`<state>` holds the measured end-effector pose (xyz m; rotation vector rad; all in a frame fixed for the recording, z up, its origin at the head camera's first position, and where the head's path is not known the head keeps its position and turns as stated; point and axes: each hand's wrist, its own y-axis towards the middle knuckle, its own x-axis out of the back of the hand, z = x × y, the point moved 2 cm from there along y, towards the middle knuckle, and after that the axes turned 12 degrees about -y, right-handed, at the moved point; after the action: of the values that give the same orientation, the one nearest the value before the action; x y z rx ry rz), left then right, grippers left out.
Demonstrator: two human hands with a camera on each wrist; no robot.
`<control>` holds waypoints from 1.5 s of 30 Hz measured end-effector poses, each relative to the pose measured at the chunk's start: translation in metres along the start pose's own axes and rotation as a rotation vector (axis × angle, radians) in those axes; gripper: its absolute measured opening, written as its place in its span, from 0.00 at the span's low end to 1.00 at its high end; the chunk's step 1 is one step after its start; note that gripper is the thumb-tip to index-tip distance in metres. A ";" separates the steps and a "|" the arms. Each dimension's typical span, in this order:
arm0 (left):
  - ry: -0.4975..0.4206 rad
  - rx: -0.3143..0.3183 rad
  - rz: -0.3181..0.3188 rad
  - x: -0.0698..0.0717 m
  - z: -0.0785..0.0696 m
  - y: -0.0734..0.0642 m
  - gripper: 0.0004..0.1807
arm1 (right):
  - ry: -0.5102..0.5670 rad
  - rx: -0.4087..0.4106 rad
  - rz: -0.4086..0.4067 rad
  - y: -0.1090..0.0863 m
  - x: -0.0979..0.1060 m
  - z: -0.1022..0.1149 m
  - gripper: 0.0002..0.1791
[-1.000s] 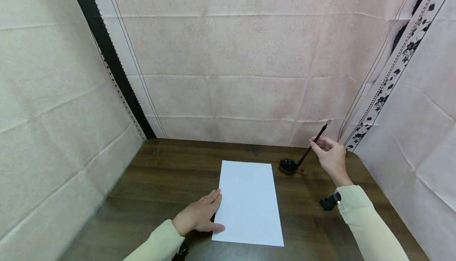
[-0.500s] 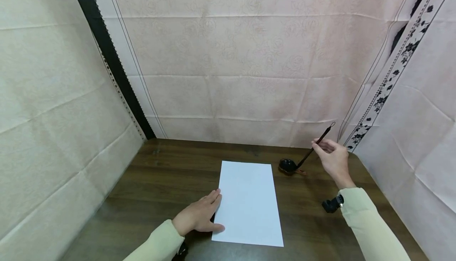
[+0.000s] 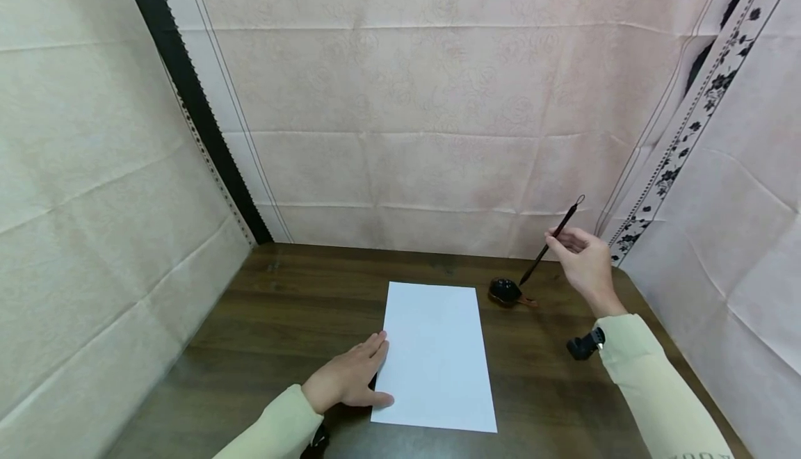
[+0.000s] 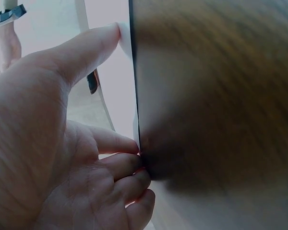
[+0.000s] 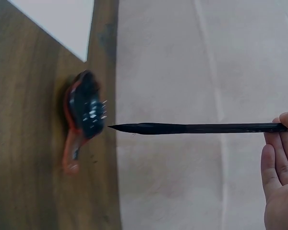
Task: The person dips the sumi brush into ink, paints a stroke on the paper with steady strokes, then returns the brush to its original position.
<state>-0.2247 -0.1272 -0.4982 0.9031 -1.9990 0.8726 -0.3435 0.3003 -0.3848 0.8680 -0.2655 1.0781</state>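
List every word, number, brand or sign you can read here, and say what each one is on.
Nothing is legible.
Right sleeve: grey marks like lettering, cut off by the head view's bottom edge, unreadable.
Paper, brush, dark dish: no text visible.

one left hand (image 3: 349,380), one right hand (image 3: 586,266), one brush (image 3: 541,254), one sheet of paper (image 3: 434,358), one small dark dish (image 3: 504,291)
hands came to two, as did the black wrist devices (image 3: 582,346); a left sleeve (image 3: 275,423) and a right sleeve (image 3: 660,386) made another pair. the brush had a single loop (image 3: 579,202), and the dish a single handle (image 5: 70,155). there was one wooden table (image 3: 250,348), and a left panel (image 3: 94,167), a back panel (image 3: 425,83) and a right panel (image 3: 738,236) made three of cloth.
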 end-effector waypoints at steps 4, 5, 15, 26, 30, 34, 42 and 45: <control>-0.001 0.005 0.002 0.000 0.000 0.001 0.54 | 0.044 0.026 0.013 0.003 0.004 0.022 0.16; -0.001 0.005 0.002 0.000 0.000 0.001 0.54 | 0.058 0.033 0.019 0.002 0.006 0.029 0.15; 0.014 0.005 0.003 -0.001 0.001 0.003 0.55 | 0.236 0.137 0.080 -0.012 0.002 0.085 0.14; 0.035 0.007 0.008 -0.001 0.000 0.001 0.55 | 0.375 0.201 0.260 -0.028 -0.024 0.130 0.14; 0.031 0.010 0.002 -0.002 0.000 0.001 0.55 | 0.416 0.245 0.307 -0.035 -0.033 0.149 0.13; 0.027 0.016 -0.005 -0.002 0.000 0.002 0.55 | 0.456 0.278 0.349 -0.042 -0.043 0.166 0.12; 0.022 0.037 -0.002 -0.001 -0.002 0.003 0.56 | 0.488 0.330 0.390 -0.056 -0.064 0.184 0.10; 0.022 0.038 -0.001 0.000 -0.003 0.003 0.56 | 0.492 0.339 0.390 -0.060 -0.076 0.178 0.09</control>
<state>-0.2255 -0.1232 -0.4978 0.9116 -1.9694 0.9192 -0.2911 0.1091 -0.3421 0.8350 0.1753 1.6952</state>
